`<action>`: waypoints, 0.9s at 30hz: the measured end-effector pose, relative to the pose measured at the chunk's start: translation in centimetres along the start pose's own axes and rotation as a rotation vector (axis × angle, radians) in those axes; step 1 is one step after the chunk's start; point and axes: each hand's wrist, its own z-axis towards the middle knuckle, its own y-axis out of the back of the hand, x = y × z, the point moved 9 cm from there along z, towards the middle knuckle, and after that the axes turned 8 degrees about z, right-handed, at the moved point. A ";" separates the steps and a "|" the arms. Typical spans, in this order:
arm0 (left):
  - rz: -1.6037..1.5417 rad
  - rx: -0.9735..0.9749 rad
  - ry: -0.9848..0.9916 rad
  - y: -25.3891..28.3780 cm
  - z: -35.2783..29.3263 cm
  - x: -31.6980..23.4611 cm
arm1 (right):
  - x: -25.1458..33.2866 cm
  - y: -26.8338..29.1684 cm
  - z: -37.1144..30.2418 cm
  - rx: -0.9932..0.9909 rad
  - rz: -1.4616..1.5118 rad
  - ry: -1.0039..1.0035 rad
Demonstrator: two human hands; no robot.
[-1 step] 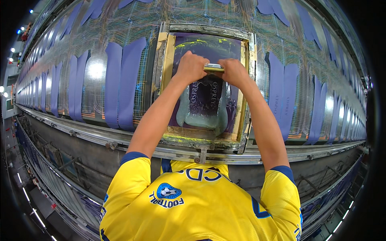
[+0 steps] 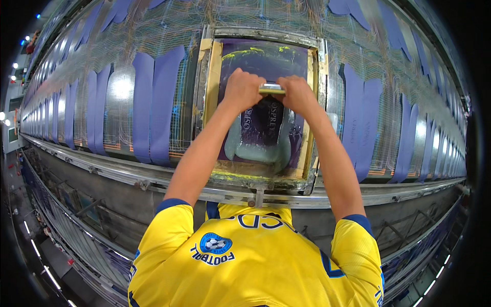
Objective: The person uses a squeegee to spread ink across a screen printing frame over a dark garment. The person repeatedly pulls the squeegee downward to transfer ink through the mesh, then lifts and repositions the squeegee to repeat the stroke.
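A printing screen [image 2: 218,94] in a worn metal frame lies in front of me on the long table, its inner edges lined with tan tape. Both ends of a squeegee [image 2: 272,88] are in my grip, and it lies crosswise over the screen's upper half. My left hand [image 2: 243,88] is closed round the left end, and my right hand [image 2: 297,94] round the right end. Only the metal-and-yellow middle of the squeegee shows between my fists. Below it, pale wet ink [image 2: 255,152] rings a dark patch with two lines of lettering. Yellow smears mark the mesh's far edge.
Purple fabric pieces [image 2: 168,97] lie in pairs along the table to the left, and more purple pieces [image 2: 352,117] to the right. Between them the table surface is glossy and streaked with coloured lines. A metal rail [image 2: 225,197] runs along the near edge, against my body.
Both hands have drawn the squeegee slightly toward me over the screen. The grip is the same, and the fabric pieces have stayed in place.
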 end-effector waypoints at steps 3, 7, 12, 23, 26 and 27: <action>-0.015 -0.083 -0.009 0.8 -6.4 -4.7 | 3.3 -1.6 -7.5 -0.061 -0.032 0.055; -0.122 0.004 0.011 3.2 -12.6 -10.1 | 8.0 -1.9 -14.6 0.007 0.053 0.082; -0.034 0.124 -0.020 2.5 -5.4 -5.0 | 4.5 -0.6 -6.9 0.111 -0.075 0.041; 0.039 -0.078 -0.007 1.2 -7.2 -3.3 | 4.6 -2.5 -6.1 -0.077 0.039 0.069; -0.074 -0.012 0.009 2.4 -15.8 -8.4 | 9.0 -5.6 -14.5 0.027 0.046 -0.020; -0.086 -0.055 0.020 3.5 -17.4 -9.5 | 10.6 -5.1 -15.9 0.096 0.076 -0.020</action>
